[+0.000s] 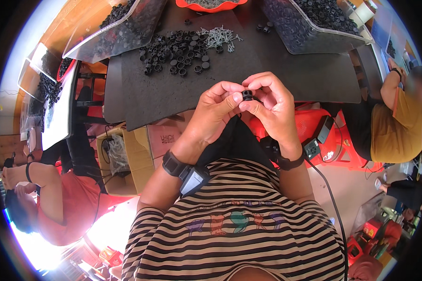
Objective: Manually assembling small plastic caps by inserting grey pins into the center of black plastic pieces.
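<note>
Between the fingertips of both hands is a small black ring-shaped plastic part, held up over the near edge of the dark table. My left hand pinches it from the left with thumb and forefinger. From the right, my right hand grips it the same way, its fingers curled. Farther off on the table lies a loose pile of similar black plastic parts, round caps and rings. Beside that pile is a heap of small silvery screws.
Clear bins of black parts stand at the back left and back right. A red bowl sits at the far edge. Below left is an open cardboard box. Co-workers sit at left and right. A black cable hangs at right.
</note>
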Motion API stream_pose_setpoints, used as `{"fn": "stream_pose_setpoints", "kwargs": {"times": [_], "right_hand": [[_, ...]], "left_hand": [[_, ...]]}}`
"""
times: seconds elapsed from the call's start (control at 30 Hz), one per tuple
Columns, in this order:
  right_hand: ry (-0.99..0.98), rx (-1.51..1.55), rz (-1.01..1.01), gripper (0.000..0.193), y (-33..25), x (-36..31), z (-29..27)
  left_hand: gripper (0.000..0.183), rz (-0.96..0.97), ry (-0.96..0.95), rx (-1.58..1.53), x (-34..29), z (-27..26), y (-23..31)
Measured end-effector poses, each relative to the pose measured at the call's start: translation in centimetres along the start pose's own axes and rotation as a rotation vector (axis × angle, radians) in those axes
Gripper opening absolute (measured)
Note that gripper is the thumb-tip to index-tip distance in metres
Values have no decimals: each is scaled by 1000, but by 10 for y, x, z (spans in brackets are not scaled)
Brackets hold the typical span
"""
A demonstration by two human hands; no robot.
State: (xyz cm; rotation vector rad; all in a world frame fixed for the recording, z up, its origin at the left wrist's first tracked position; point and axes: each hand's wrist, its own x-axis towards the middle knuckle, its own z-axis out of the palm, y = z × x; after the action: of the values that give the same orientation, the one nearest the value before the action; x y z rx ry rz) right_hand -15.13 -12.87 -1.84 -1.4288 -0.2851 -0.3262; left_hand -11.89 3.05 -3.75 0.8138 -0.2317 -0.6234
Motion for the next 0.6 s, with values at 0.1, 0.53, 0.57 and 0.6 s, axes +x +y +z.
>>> {"fn": "stream_pose_setpoints", "kwargs": {"times": [0.1, 0.53, 0.57, 0.6], "right_hand": [[7, 5, -23, 28, 2, 0, -1], [19, -62, -66, 26, 4, -1, 0], [18, -62, -65, 26, 5, -1, 0], [24, -68, -65, 25, 5, -1, 0]], "left_hand": [[16, -6, -3, -13, 0, 2, 4], [18, -34, 29, 2, 0, 1, 8], [18, -34, 30, 1, 0, 1, 8], [18, -35, 30, -9, 0, 1, 7]]}}
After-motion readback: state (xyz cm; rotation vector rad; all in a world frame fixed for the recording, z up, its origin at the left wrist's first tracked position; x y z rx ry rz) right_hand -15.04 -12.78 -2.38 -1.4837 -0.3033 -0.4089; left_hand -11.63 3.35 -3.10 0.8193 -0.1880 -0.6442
